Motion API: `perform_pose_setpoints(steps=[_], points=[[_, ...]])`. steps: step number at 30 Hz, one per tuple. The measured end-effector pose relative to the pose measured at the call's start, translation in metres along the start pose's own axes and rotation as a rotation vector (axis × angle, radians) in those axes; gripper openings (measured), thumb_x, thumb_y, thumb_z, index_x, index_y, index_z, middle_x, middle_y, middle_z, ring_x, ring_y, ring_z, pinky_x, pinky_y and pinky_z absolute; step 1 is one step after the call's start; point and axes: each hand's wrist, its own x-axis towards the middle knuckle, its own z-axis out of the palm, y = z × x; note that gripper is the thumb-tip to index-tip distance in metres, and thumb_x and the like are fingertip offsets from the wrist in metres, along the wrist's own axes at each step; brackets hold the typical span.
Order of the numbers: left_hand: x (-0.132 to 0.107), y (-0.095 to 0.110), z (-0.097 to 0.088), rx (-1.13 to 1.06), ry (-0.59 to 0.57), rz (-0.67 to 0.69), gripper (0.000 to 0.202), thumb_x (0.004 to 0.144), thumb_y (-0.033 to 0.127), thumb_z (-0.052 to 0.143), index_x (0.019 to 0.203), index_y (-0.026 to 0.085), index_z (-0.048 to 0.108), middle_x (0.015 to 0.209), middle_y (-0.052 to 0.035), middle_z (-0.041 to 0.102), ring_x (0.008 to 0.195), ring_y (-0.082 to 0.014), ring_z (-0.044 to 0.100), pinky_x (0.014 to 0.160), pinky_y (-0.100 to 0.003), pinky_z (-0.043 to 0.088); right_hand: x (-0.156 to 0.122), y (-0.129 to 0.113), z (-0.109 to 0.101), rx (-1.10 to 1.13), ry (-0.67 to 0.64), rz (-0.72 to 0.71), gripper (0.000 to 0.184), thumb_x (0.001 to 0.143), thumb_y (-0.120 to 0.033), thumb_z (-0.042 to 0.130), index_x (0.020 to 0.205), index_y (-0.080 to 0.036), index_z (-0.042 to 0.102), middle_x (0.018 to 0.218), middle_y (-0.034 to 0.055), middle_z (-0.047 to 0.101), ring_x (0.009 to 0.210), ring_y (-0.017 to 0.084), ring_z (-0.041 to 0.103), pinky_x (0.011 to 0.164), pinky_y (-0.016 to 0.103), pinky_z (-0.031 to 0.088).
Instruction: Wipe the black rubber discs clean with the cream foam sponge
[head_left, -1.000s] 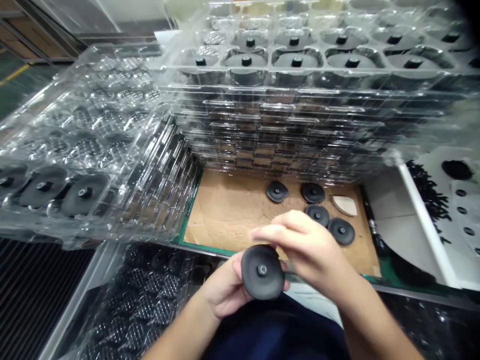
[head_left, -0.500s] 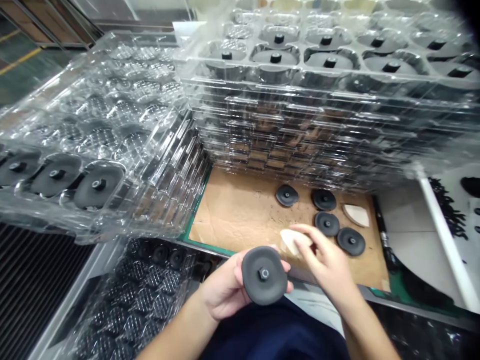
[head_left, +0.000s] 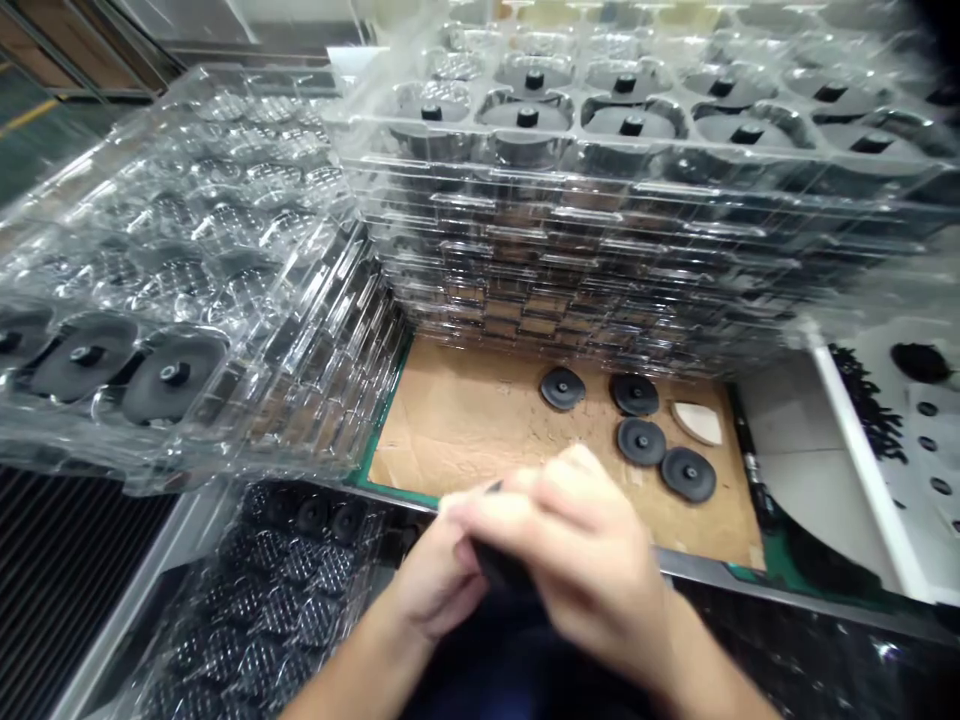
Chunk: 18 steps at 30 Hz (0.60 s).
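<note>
My left hand (head_left: pixel 427 585) grips a black round disc part (head_left: pixel 499 568) low in the middle of the view. My right hand (head_left: pixel 577 560) lies over the disc, fingers curled on its face, and hides most of it. The hands are blurred. On the brown cardboard mat (head_left: pixel 465 420) behind them lie several loose black discs (head_left: pixel 640 441) and a white curved pad (head_left: pixel 699 422).
A tall stack of clear blister trays (head_left: pixel 600 250) holding black discs stands at the back. Another stack of clear trays (head_left: pixel 165 300) slopes at the left, a few discs in its near row. A white bin (head_left: pixel 892 420) with small black parts is at the right.
My right hand has come back from the mat and now covers the disc held in my left hand. The white pad it touched half a second ago is out of sight.
</note>
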Motion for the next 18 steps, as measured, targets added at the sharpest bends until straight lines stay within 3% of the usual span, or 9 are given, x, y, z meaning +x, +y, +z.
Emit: perform_pose_setpoints(steps=[4,6,9,11,13,16,18], points=[[0.003,-0.001,-0.008,-0.124,0.068,0.113,0.065,0.042,0.036,0.087,0.103,0.025,0.069,0.111,-0.0067,0.069,0.101,-0.0291,0.063,0.092,-0.038,0.046,-0.019,0.037,0.008,0.031,0.013,0.460,0.023,0.092,-0.022,0.046,0.104,-0.023,0.066,0.090,0.0024,0.070,0.079,0.016,0.062,0.071,0.028,0.045],[0.003,-0.002,-0.014,-0.194,0.105,0.138,0.064,0.046,0.031,0.087,0.106,0.028,0.067,0.119,-0.0068,0.066,0.102,-0.0260,0.064,0.091,-0.035,0.047,-0.040,0.055,0.023,0.060,-0.001,0.579,0.023,0.090,-0.025,0.049,0.102,-0.023,0.068,0.087,0.0027,0.071,0.074,0.016,0.063,0.068,0.028,0.048],[0.001,-0.003,-0.019,-0.220,0.115,0.147,0.059,0.049,0.029,0.086,0.105,0.026,0.068,0.116,-0.0061,0.068,0.102,-0.0236,0.063,0.089,-0.029,0.048,-0.069,0.072,0.050,0.082,-0.021,0.603,0.021,0.087,-0.028,0.052,0.091,-0.021,0.072,0.081,0.0037,0.073,0.071,0.019,0.067,0.065,0.029,0.051],[0.001,-0.004,-0.019,-0.222,0.105,0.144,0.059,0.050,0.032,0.086,0.106,0.025,0.068,0.112,-0.0057,0.069,0.101,-0.0226,0.063,0.088,-0.028,0.047,-0.075,0.072,0.056,0.088,-0.016,0.620,0.020,0.085,-0.029,0.055,0.085,-0.020,0.073,0.077,0.0039,0.073,0.070,0.020,0.068,0.063,0.029,0.053],[0.000,-0.005,-0.016,-0.222,0.107,0.135,0.062,0.048,0.034,0.086,0.107,0.025,0.067,0.111,-0.0052,0.069,0.098,-0.0213,0.063,0.087,-0.027,0.048,-0.068,0.062,0.049,0.085,0.022,0.652,0.021,0.087,-0.029,0.054,0.093,-0.020,0.072,0.083,0.0049,0.074,0.069,0.018,0.067,0.060,0.028,0.052],[0.001,-0.005,-0.008,-0.210,0.124,0.126,0.065,0.045,0.032,0.088,0.107,0.024,0.067,0.109,-0.0037,0.069,0.095,-0.0187,0.063,0.083,-0.023,0.048,-0.039,0.031,0.025,0.060,0.194,0.638,0.024,0.091,-0.027,0.050,0.109,-0.022,0.065,0.102,0.0058,0.071,0.075,0.015,0.066,0.060,0.025,0.051],[0.001,-0.003,-0.003,-0.197,0.116,0.119,0.063,0.047,0.033,0.087,0.106,0.024,0.067,0.104,-0.0029,0.070,0.095,-0.0178,0.063,0.084,-0.023,0.048,-0.020,0.007,0.014,0.048,0.293,0.452,0.023,0.090,-0.021,0.051,0.109,-0.020,0.064,0.102,0.0059,0.071,0.079,0.015,0.065,0.066,0.026,0.050]])
